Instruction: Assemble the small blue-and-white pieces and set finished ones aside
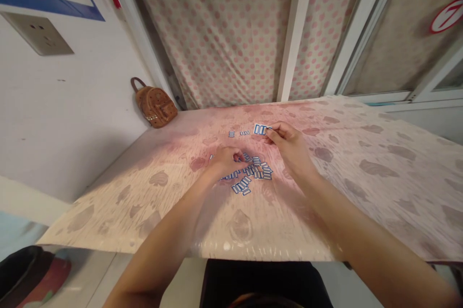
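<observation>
Between the thumb and fingers of my right hand (284,135) is a small white card with blue bars (259,129), lifted a little off the tabletop. My left hand (227,159) rests over the left side of a loose pile of similar blue-and-white cards (255,169), with its fingers curled and thumb close to them. Whether it pinches one of the cards is hidden. Beyond the pile, one small card (231,134) and another card (245,133) lie to the left of the held card.
A patterned cloth (361,192) covers the table. At the far left corner a small brown backpack-shaped bag (156,106) leans by the wall. Dotted curtains (224,28) hang behind the table. A dark and red bin-like container (39,274) stands on the floor at lower left.
</observation>
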The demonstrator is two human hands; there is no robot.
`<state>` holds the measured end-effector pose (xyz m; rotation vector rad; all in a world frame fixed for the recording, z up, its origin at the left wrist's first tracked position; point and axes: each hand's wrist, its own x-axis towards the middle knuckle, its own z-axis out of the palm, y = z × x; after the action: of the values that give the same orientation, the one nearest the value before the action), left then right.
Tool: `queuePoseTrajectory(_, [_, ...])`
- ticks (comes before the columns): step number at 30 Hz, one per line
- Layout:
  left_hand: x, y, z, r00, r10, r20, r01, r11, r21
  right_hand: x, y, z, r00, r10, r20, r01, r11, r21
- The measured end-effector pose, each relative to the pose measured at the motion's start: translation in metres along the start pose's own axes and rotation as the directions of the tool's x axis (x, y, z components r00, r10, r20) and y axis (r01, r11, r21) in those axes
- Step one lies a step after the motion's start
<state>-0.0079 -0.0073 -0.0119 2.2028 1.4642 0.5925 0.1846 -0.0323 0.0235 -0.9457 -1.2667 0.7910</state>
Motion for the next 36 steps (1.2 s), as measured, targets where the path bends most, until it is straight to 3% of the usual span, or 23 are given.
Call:
queuePoseTrajectory(8, [0.000, -0.003, 0.004, 0.985, -0.009, 0.171, 0.005, 1.000, 0.022, -0.001, 0.000, 0.001, 1.000, -0.005, 0.000, 0.005, 1.000, 0.002])
queuePoseTrajectory(14, [-0.001, -0.005, 0.001, 0.990, -0.019, 0.137, 0.010, 0.998, 0.063, -0.001, 0.002, 0.001, 1.000, -0.008, -0.001, 0.008, 1.000, 0.012])
queuePoseTrajectory(21, [-0.003, 0.000, -0.002, 0.980, -0.028, 0.196, 0.016, 0.998, 0.062, 0.000, 0.003, 0.000, 1.000, -0.015, 0.001, 0.015, 1.000, 0.021])
queuePoseTrajectory(25, [-0.002, 0.000, -0.002, 0.992, -0.024, 0.126, 0.037, 0.994, -0.101, 0.000, 0.003, 0.001, 1.000, -0.018, -0.009, 0.018, 0.999, 0.030])
queuePoseTrajectory(29, [0.002, -0.007, -0.004, 0.999, -0.034, -0.031, 0.022, 0.946, -0.325, 0.000, 0.002, 0.001, 1.000, -0.018, -0.009, 0.019, 0.999, 0.030])
queuePoseTrajectory(33, [0.004, -0.003, -0.010, 0.986, -0.071, -0.151, -0.031, 0.811, -0.585, 0.000, 0.002, 0.001, 1.000, -0.014, 0.002, 0.014, 0.999, 0.029])
queuePoseTrajectory(36, [0.001, 0.006, -0.013, 0.975, -0.103, -0.196, -0.063, 0.721, -0.690, 0.000, 0.003, 0.002, 1.000, -0.013, 0.024, 0.012, 1.000, 0.012])
